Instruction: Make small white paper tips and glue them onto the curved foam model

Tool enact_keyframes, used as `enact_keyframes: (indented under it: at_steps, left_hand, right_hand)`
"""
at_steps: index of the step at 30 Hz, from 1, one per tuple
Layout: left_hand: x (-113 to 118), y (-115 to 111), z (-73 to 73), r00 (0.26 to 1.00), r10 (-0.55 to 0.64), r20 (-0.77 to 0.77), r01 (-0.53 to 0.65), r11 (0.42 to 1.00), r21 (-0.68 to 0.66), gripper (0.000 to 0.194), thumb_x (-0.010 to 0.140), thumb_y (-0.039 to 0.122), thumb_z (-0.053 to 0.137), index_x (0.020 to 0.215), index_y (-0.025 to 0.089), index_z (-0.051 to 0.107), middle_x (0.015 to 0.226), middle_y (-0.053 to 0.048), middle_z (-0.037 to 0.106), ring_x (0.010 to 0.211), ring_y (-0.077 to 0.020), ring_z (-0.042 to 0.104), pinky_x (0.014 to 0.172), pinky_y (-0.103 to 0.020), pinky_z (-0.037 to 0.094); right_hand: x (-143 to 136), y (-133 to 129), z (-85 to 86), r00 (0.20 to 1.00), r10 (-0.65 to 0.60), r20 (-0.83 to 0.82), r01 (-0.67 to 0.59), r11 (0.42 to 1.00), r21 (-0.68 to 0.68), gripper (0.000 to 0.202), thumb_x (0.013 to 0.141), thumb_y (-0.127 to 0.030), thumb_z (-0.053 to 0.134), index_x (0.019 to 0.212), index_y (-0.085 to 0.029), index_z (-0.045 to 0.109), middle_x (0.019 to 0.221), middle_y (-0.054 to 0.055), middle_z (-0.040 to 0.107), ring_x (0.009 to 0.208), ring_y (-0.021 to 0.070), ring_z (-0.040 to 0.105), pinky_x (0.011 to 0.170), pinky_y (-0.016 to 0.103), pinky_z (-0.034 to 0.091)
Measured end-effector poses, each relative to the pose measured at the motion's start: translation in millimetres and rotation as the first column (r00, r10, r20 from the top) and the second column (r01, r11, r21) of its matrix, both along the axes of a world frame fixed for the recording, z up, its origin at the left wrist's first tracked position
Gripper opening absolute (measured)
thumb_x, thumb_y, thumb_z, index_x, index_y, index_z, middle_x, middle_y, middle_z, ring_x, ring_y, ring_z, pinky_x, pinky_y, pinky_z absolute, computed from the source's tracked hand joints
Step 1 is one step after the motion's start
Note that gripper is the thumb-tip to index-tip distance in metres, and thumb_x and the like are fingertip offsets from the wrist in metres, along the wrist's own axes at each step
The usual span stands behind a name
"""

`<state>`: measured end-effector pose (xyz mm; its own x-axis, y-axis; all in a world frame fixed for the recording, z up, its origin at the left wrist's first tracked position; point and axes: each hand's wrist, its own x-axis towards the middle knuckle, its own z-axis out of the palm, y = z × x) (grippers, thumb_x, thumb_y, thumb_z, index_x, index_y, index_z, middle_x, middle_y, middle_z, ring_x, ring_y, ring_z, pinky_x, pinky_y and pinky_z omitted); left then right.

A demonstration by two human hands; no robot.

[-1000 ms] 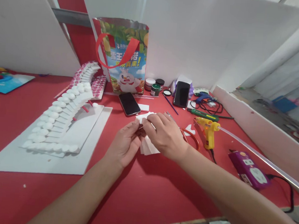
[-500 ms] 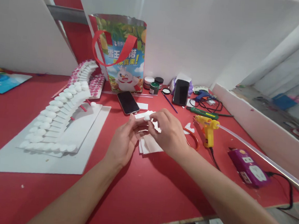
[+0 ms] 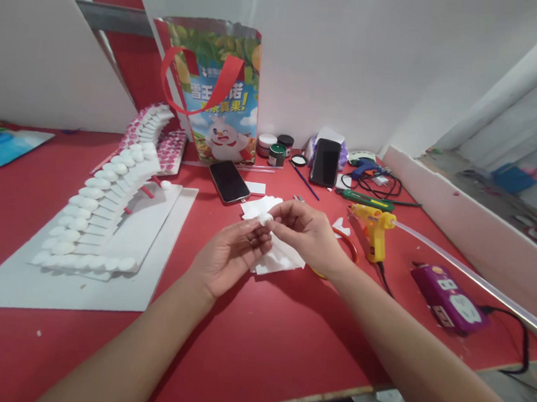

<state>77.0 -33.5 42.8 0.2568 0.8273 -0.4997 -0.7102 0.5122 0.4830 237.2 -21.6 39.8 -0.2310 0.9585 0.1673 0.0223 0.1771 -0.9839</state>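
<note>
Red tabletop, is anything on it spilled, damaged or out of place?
No spill shows. White scraps lie loose beside the yellow glue gun, and a small white crumb sits alone at the near left; both look like stray litter.

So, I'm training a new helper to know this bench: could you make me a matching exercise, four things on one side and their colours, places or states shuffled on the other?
Things:
1. Small white piece
2. Glue gun
3. Socket block
4. Printed bag

Descriptions:
A. Purple, toward the right side of the red table
B. Standing upright in front of the pale wall
C. Held between the left hand and the right hand
D. Yellow, with a clear rod at its rear

Right pairs: 1-C, 2-D, 3-A, 4-B
</note>
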Motion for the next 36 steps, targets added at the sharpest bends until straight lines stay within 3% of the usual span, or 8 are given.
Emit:
enact_keyframes:
  at_steps: [9,12,18,26,29,31,33,36]
  left_hand:
    - [1,-1,-1.1,0.998,0.024,0.052,-0.023,0.999,-0.022,0.010,0.082,0.001,0.064,0.079,0.008,0.070,0.076,-0.007,0.069,0.069,-0.0109,0.065,0.071,-0.022,0.060]
    - [2,-1,-0.3,0.996,0.051,0.080,-0.048,0.998,-0.038,0.012,0.085,0.001,0.060,0.081,0.006,0.070,0.077,-0.008,0.069,0.070,-0.0119,0.066,0.072,-0.023,0.060]
    - [3,1,0.7,0.988,0.095,0.122,-0.092,0.995,-0.032,0.013,0.085,0.000,0.058,0.079,0.008,0.066,0.079,-0.008,0.069,0.069,-0.0105,0.064,0.069,-0.021,0.058]
    - [2,2,-0.8,0.981,0.107,0.161,-0.100,0.994,-0.052,0.013,0.083,-0.001,0.058,0.081,0.010,0.065,0.077,-0.004,0.067,0.068,-0.0089,0.065,0.072,-0.019,0.058]
    - [-1,3,2.3,0.979,0.098,0.177,-0.091,0.995,-0.046,0.011,0.084,0.003,0.058,0.085,0.012,0.064,0.077,-0.004,0.066,0.067,-0.0100,0.064,0.071,-0.021,0.057]
    - [-3,3,7.0,0.972,0.083,0.219,-0.076,0.996,-0.042,0.006,0.089,0.013,0.058,0.091,0.012,0.064,0.081,-0.006,0.066,0.073,-0.0131,0.066,0.074,-0.024,0.059]
    - [-6,2,12.3,0.967,0.070,0.243,-0.056,0.996,-0.067,0.016,0.092,0.026,0.059,0.096,0.011,0.064,0.088,-0.010,0.068,0.081,-0.0170,0.068,0.079,-0.029,0.060]
    - [-13,0,17.2,0.991,0.109,0.084,-0.098,0.988,-0.123,0.016,0.091,0.027,0.060,0.090,0.011,0.062,0.087,-0.011,0.067,0.077,-0.0164,0.066,0.075,-0.028,0.059]
  right_hand:
    - [5,2,0.7,0.984,0.017,0.178,-0.043,0.988,0.146,0.014,0.088,-0.029,0.072,0.096,-0.018,0.069,0.084,0.001,0.065,0.075,0.0126,0.062,0.069,0.027,0.052]
    - [3,-1,-0.5,0.971,-0.029,0.236,-0.029,0.970,0.240,0.019,0.089,-0.024,0.069,0.106,-0.017,0.066,0.090,0.001,0.063,0.072,0.0115,0.059,0.067,0.028,0.051]
    - [-7,-7,-4.5,0.908,-0.212,0.362,-0.017,0.844,0.536,0.022,0.089,-0.013,0.068,0.106,-0.021,0.058,0.101,0.004,0.062,0.080,0.0137,0.059,0.074,0.030,0.052]
    - [-19,-5,-7.3,0.880,-0.333,0.339,0.030,0.751,0.660,0.013,0.090,-0.010,0.060,0.098,-0.020,0.060,0.093,0.004,0.062,0.077,0.0138,0.058,0.071,0.029,0.051]
    - [-23,3,-5.4,0.887,-0.331,0.323,0.076,0.793,0.604,0.008,0.086,-0.014,0.062,0.092,-0.020,0.061,0.086,0.003,0.063,0.072,0.0134,0.058,0.067,0.028,0.050]
    - [-26,15,-1.4,0.916,-0.307,0.259,0.165,0.876,0.453,0.007,0.084,-0.021,0.066,0.090,-0.019,0.062,0.079,0.001,0.063,0.067,0.0129,0.057,0.064,0.028,0.049]
    - [-31,31,4.3,0.953,-0.255,0.163,0.211,0.945,0.248,0.011,0.082,-0.027,0.069,0.088,-0.019,0.064,0.075,0.000,0.065,0.065,0.0128,0.059,0.063,0.028,0.050]
    - [-42,58,11.6,0.992,-0.114,0.047,0.112,0.992,0.060,0.017,0.077,-0.031,0.075,0.082,-0.018,0.064,0.077,0.001,0.067,0.069,0.0122,0.061,0.067,0.028,0.051]
